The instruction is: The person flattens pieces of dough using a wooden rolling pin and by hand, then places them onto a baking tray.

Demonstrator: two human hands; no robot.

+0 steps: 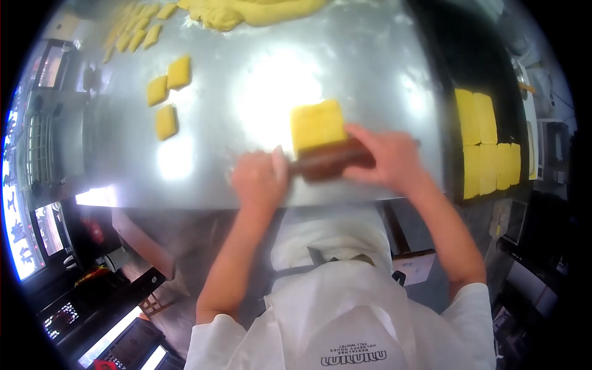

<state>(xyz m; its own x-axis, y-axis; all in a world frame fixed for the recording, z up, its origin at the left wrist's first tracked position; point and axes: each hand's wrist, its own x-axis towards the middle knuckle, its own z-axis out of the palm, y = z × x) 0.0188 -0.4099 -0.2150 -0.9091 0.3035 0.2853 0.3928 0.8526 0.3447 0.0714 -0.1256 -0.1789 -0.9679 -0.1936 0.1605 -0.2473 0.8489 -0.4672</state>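
A brown rolling pin (330, 163), blurred by motion, lies crosswise just in front of me at the near edge of a flat yellow dough piece (317, 125). My left hand (259, 177) is closed round the pin's left handle, thumb pointing up. At the other end, my right hand (391, 161) grips the pin. Its forefinger reaches to the dough's right edge, and its thumb lies along the near side of the roller. Part of the dough's near edge is hidden by the pin.
Small dough pieces (179, 72) lie on the metal table (216, 148) at left. Several more (137, 41) sit farther back, beside a large dough mass (259, 12). On the right, a dark tray (456, 176) holds flat yellow sheets (478, 120).
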